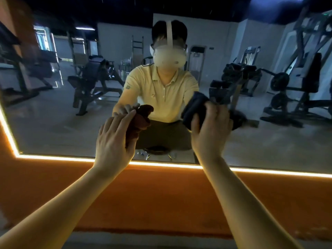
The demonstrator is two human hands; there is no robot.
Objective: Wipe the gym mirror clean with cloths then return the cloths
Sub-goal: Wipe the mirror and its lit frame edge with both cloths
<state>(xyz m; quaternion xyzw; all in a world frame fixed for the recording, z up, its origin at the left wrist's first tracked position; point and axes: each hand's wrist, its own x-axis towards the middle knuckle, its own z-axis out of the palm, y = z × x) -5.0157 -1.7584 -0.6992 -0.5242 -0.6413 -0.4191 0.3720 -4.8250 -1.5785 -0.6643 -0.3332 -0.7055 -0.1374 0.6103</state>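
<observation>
Left hand (115,139): fingers straight, grip apart, pressing brown cloth (142,121) onto mirror (53,123).
Right hand (212,133): grip clamped round dark cloth (195,108), against the glass.
Cloths: well apart, mid-mirror.

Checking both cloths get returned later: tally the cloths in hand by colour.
brown cloth, under the left hand: 1
dark cloth, in the right hand: 1
Total: 2
</observation>
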